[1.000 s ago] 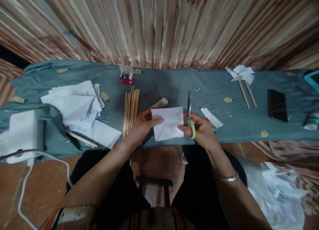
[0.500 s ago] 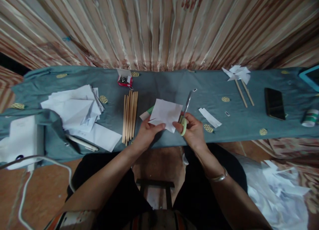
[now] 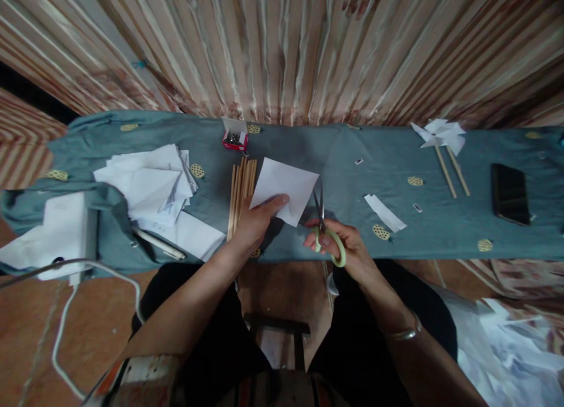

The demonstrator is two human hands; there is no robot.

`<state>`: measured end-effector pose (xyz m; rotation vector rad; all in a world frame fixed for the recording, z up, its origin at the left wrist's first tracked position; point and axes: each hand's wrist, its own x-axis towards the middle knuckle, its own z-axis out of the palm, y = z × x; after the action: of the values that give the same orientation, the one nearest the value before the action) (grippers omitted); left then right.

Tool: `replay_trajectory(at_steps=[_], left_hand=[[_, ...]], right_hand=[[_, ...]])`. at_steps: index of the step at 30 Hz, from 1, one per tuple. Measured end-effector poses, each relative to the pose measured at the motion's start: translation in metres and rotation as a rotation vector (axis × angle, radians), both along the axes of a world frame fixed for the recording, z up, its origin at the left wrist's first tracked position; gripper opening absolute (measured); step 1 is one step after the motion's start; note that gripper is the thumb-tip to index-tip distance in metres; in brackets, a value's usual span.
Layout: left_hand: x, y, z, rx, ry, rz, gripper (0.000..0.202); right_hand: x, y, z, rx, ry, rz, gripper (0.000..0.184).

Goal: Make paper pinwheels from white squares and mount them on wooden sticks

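A square sheet of white paper [image 3: 285, 184] is pinched in my left hand [image 3: 259, 218], thumb on top and fingers beneath. My right hand [image 3: 341, 242] grips a pair of scissors [image 3: 321, 210] by pale green handles, its blades slightly parted and pointing away from me. The blade tips are close to the paper's right edge; I cannot tell whether they touch it. Under and beside my left hand lie several thin wooden sticks [image 3: 238, 187], partly covered. A narrow strip of white paper [image 3: 385, 213] rests on the cloth to the right of the scissors.
A pile of white paper [image 3: 147, 181] and a white pen [image 3: 158, 244] lie left. Behind the sticks is a small red box [image 3: 235, 138] of metal pieces. Paper pinwheels [image 3: 440, 135] on sticks and a dark phone [image 3: 510, 194] lie right. A bag of paper scraps [image 3: 511, 354] is on the floor.
The scissors have turned in my right hand, from shut-looking blades to parted ones pointing at the paper. My left hand has moved the paper left, and my right thumb has left it.
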<state>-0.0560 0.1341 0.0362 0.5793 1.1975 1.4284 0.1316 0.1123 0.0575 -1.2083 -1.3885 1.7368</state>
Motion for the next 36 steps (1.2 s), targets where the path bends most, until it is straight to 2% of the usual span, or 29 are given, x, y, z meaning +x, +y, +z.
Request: replay_trajectory(at_steps=[4,7,12,27,36], left_hand=[[-0.004,0.001,0.003,0.005,0.025,0.018,0.036],[-0.004,0.000,-0.003,0.021,0.057,0.010,0.031],[-0.003,-0.001,-0.009,-0.018,0.063,-0.006,0.028],[0.000,-0.005,-0.005,-0.029,0.103,-0.026,0.025],[0.001,-0.005,-0.003,-0.018,0.086,-0.032,0.026]], right_hand=[[0.015,-0.007,0.002,-0.091,-0.038,0.223,0.045],[0.018,-0.010,0.002,-0.157,-0.008,0.273,0.051],[0.013,-0.012,0.001,-0.177,-0.018,0.254,0.047],[0.005,-0.013,-0.008,-0.174,0.034,0.210,0.046],[0.004,-0.013,-0.004,-0.143,0.001,0.220,0.044]])
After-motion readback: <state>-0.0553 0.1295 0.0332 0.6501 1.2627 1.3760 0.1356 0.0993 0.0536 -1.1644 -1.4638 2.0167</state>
